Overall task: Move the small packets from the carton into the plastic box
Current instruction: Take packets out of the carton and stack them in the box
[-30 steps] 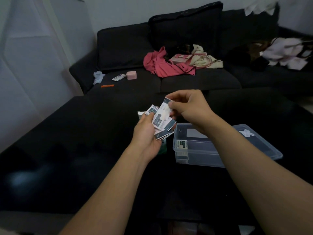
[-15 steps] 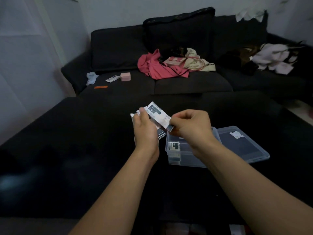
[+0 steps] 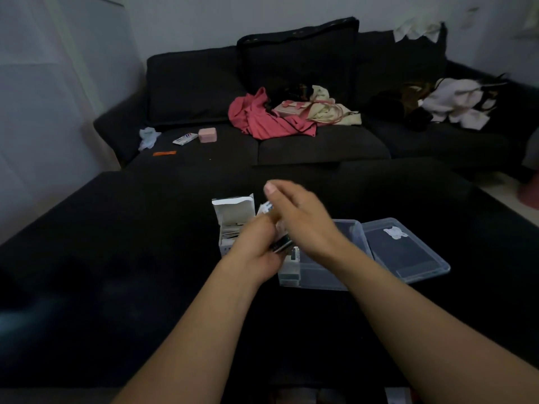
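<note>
My read: left hand (image 3: 256,243) is closed around a small stack of packets (image 3: 280,242), held just above the near-left corner of the clear plastic box (image 3: 335,275). Right hand (image 3: 297,217) sits over the top of the stack, thumb up, fingers reaching down onto it; it's motion-blurred and I can't tell whether it has pinched a packet or is only touching. The white carton (image 3: 233,221) stands open just left of the hands, flap up, more packets visible on edge inside. At least one packet already lies in the box at its near-left end. The box lid (image 3: 405,252) lies flat beside the box on the right, all on a dark table (image 3: 116,258). Handling guess: these look like thin flat sachets, very light, a bit flexible, probably slick-faced, so a loose stack will fan or slide apart. I'd take them by the short edges, thumb on one face and fingers on the other, squeezing across the stack rather than the ends. Not fragile; dropping from low into the box should be fine.
</note>
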The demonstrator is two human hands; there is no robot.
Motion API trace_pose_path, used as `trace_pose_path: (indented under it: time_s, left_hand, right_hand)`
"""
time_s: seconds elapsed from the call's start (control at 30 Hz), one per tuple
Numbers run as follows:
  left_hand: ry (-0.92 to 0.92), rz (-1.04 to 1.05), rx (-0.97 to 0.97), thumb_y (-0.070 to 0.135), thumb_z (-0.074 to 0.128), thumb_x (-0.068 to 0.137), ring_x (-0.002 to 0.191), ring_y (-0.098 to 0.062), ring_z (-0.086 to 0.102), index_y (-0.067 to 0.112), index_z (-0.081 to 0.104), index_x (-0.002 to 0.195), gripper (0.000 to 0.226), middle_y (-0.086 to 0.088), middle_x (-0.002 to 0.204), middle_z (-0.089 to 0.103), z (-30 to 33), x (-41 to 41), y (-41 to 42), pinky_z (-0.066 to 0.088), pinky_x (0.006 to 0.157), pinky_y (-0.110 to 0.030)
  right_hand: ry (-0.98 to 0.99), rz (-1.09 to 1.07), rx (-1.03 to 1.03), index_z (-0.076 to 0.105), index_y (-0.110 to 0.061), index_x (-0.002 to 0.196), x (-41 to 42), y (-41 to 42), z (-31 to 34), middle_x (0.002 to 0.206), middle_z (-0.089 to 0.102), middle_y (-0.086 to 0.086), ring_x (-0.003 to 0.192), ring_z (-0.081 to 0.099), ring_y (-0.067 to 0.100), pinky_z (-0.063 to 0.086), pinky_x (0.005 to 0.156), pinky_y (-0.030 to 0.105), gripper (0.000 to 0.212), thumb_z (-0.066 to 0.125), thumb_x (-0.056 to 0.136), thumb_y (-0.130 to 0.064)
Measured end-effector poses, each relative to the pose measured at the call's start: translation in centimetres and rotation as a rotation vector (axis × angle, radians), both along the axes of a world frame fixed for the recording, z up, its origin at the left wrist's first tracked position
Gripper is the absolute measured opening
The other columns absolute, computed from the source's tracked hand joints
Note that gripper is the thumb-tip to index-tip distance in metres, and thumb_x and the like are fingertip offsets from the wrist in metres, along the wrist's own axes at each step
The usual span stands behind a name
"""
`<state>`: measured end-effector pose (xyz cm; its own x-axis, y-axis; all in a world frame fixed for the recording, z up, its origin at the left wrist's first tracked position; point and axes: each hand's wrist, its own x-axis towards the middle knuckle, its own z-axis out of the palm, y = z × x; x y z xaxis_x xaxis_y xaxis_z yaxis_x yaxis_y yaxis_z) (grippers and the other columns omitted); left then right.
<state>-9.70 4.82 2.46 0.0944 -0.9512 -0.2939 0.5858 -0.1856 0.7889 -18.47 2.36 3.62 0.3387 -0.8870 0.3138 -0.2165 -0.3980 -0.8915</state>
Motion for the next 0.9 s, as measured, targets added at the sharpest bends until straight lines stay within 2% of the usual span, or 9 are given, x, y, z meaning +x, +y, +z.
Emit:
trace_pose_path:
  time_s: [0.1, 0.17, 0.27, 0.4, 0.5, 0.57, 0.67, 0.77, 0.9]
  left_hand:
    - [0.115, -0.066, 0.025, 0.035, 0.049, 0.103, 0.091, -0.017, 0.071, 0.017, 0.068, 0.117, 0.03, -0.007, 0.09, 0.079, 0.0, -0.6, 0.5, 0.053, 0.08, -0.032]
    - [0.113, -0.086, 0.027, 0.032, 0.05, 0.102, 0.087, -0.018, 0.074, 0.015, 0.069, 0.11, 0.026, -0.009, 0.09, 0.079, 0.2, -0.8, 0.7, 0.058, 0.076, -0.032]
    - [0.073, -0.094, 0.03, 0.023, 0.047, 0.105, 0.07, -0.014, 0.076, 0.013, 0.068, 0.101, 0.023, -0.007, 0.081, 0.078, 0.0, -1.5, 0.6, 0.06, 0.059, -0.025]
    - [-0.009, -0.075, 0.005, 0.016, 0.048, 0.104, 0.083, -0.017, 0.075, 0.011, 0.069, 0.107, 0.022, -0.01, 0.094, 0.078, -0.6, -1.8, 0.3, 0.058, 0.068, -0.029]
    - [-0.24, -0.041, -0.036, 0.009, 0.052, 0.101, 0.087, -0.025, 0.074, 0.01, 0.069, 0.11, 0.02, -0.02, 0.103, 0.075, -0.8, -1.5, 0.0, 0.06, 0.064, -0.033]
    - [-0.441, -0.06, -0.072, 0.013, 0.054, 0.102, 0.082, -0.024, 0.073, 0.018, 0.068, 0.114, 0.019, -0.019, 0.107, 0.074, -0.8, -1.1, 0.0, 0.06, 0.062, -0.034]
    - [-0.693, -0.069, -0.104, 0.014, 0.056, 0.1, 0.06, -0.016, 0.065, 0.022, 0.061, 0.118, 0.02, -0.018, 0.095, 0.07, -1.2, -0.5, -0.1, 0.054, 0.052, -0.028]
    - [-0.859, -0.025, -0.148, 0.015, 0.062, 0.096, 0.05, -0.014, 0.063, 0.016, 0.054, 0.118, 0.024, -0.013, 0.087, 0.068, -1.5, -0.2, -0.2, 0.045, 0.042, -0.023]
    - [-0.979, 0.049, -0.207, 0.011, 0.068, 0.093, 0.057, -0.012, 0.063, 0.016, 0.046, 0.115, 0.031, -0.011, 0.096, 0.066, -1.1, 0.2, 0.0, 0.044, 0.041, -0.016]
  right_hand:
    - [-0.011, -0.026, -0.007, 0.073, -0.026, 0.094, 0.4, 0.1, -1.3, 0.081, 0.068, -0.012, 0.079, 0.063, -0.003, 0.048, 0.071, 0.017, 0.031, 0.053, 0.098, -0.05]
    - [-0.076, -0.099, -0.029, 0.072, -0.023, 0.083, 0.2, -0.2, -1.5, 0.069, 0.065, -0.011, 0.069, 0.061, -0.002, 0.046, 0.063, 0.014, 0.033, 0.057, 0.096, -0.049]
    - [-0.153, -0.146, -0.069, 0.072, -0.022, 0.081, -0.1, -0.3, -1.3, 0.068, 0.065, -0.011, 0.067, 0.06, -0.001, 0.047, 0.064, 0.017, 0.032, 0.058, 0.096, -0.047]
    - [-0.11, -0.082, -0.041, 0.077, -0.022, 0.094, -0.4, -0.4, -1.3, 0.085, 0.074, -0.007, 0.087, 0.068, 0.005, 0.054, 0.08, 0.026, 0.031, 0.058, 0.096, -0.047]
    - [-0.082, -0.074, -0.028, 0.078, -0.02, 0.103, -1.2, -1.3, -1.1, 0.092, 0.075, -0.007, 0.091, 0.069, 0.005, 0.056, 0.086, 0.031, 0.025, 0.062, 0.097, -0.037]
    - [-0.056, -0.025, -0.015, 0.076, -0.019, 0.109, -2.2, -1.8, -0.7, 0.094, 0.074, -0.006, 0.088, 0.069, 0.003, 0.057, 0.08, 0.026, 0.019, 0.064, 0.096, -0.026]
    - [0.076, 0.036, -0.074, 0.075, -0.02, 0.109, -3.3, -1.9, -0.5, 0.094, 0.072, -0.01, 0.087, 0.067, -0.001, 0.052, 0.073, 0.012, 0.017, 0.066, 0.094, -0.015]
    - [0.097, 0.034, -0.082, 0.074, -0.016, 0.108, -3.4, -1.6, -0.2, 0.093, 0.073, -0.007, 0.082, 0.068, 0.0, 0.053, 0.069, 0.012, 0.019, 0.067, 0.093, -0.008]
    - [-0.094, 0.103, 0.224, 0.069, -0.002, 0.113, -3.4, -1.2, 0.2, 0.085, 0.072, 0.007, 0.058, 0.064, -0.003, 0.046, 0.052, 0.01, 0.02, 0.066, 0.092, -0.001]
